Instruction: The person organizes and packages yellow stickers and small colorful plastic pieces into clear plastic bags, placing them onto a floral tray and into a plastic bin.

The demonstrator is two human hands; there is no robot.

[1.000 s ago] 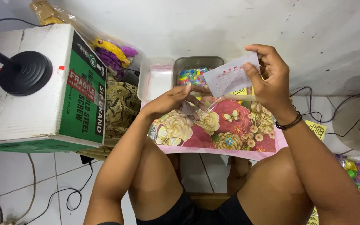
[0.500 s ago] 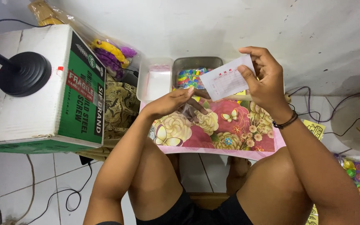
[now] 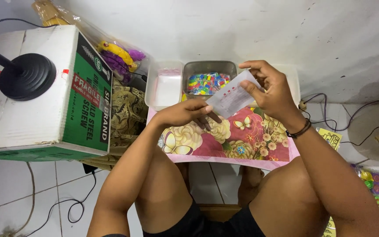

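Note:
My right hand point(image 3: 270, 90) holds a small white paper card point(image 3: 232, 97) with red printing, tilted over a low table covered in a floral cloth point(image 3: 242, 140). My left hand point(image 3: 187, 112) pinches the card's lower left corner with its fingertips; a thin clear plastic bag that it held earlier cannot be made out now. Just behind the hands sits a grey metal tray point(image 3: 189, 70) filled with small colourful pieces point(image 3: 207, 82).
A white plastic tray point(image 3: 165, 85) stands left of the metal one. A large green and white cardboard box point(image 3: 44, 92) with a black round stand base point(image 3: 27, 75) on it fills the left. Bags of coloured items point(image 3: 117, 55) lie behind; cables point(image 3: 343, 118) run on the right floor.
My right hand has brought the paper card down and left toward my left hand, which now meets the card's corner. The coloured pieces in the tray are more exposed.

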